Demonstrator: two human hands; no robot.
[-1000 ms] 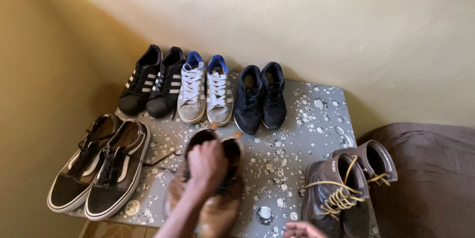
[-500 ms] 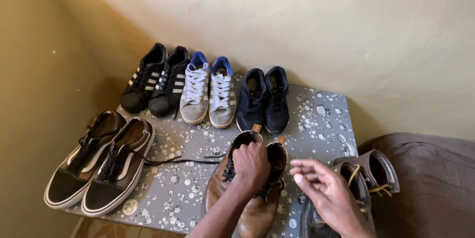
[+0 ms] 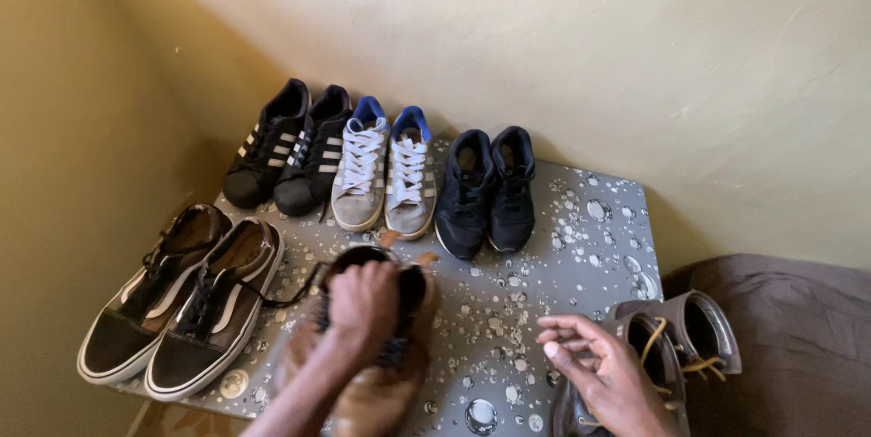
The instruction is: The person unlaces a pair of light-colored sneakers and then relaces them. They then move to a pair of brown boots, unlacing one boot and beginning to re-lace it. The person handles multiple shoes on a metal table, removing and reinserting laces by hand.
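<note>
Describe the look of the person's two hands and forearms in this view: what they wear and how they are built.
Both are bare. The left hand and its forearm show no sleeve, glove, watch or ring; the forearm is slim and enters from the bottom edge. The right hand is also ungloved, with long slender fingers and short nails; no ring or bracelet shows. Its wrist is cut off by the frame, so a sleeve there cannot be ruled out.

The left hand covers the blurred tan leather boots' openings; their toes, and the dark brown lace-up boots, run off the bottom edge.
</note>
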